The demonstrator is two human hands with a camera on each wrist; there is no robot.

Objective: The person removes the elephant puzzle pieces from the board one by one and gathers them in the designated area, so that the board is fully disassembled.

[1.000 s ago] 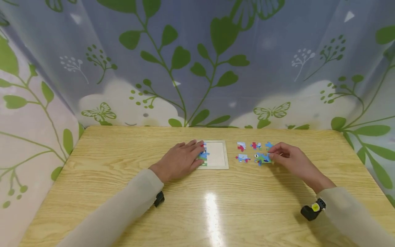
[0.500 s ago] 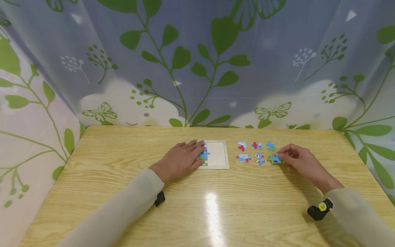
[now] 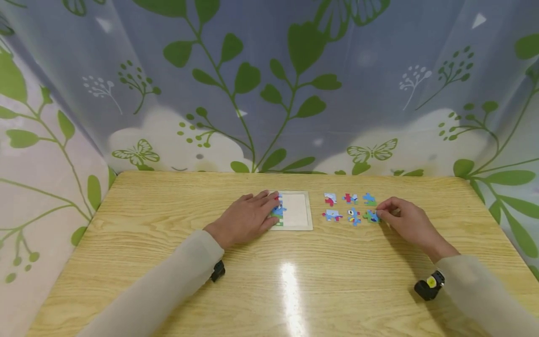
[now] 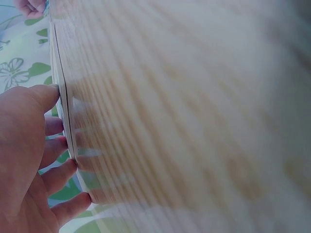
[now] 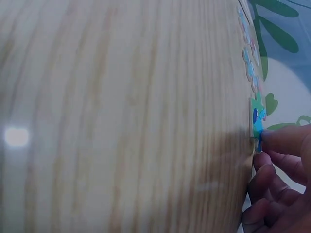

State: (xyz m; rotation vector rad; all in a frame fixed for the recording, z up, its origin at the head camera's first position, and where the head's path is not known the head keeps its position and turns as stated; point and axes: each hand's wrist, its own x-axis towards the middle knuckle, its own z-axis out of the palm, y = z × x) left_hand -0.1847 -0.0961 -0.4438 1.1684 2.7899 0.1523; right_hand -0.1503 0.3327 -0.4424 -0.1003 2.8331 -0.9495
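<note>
In the head view my left hand lies with spread, straight fingers over the left part of a pale puzzle tray. Fitted puzzle pieces show at its fingertips; the rest of them are under the hand. My right hand pinches a green and blue puzzle piece by its right edge, between thumb and forefinger. That same green piece appears in the right wrist view at the fingertips. Just left of it is a blue piece with an eye, and a blue-green piece lies behind it.
Other loose pieces lie between the tray and the right hand: a red and white one, a red and blue one and a light blue one. A patterned curtain stands behind the wooden table.
My right hand drew the green piece rightward, away from the piece with the eye, then shifted it slightly back left. My left hand has stayed on the tray.
</note>
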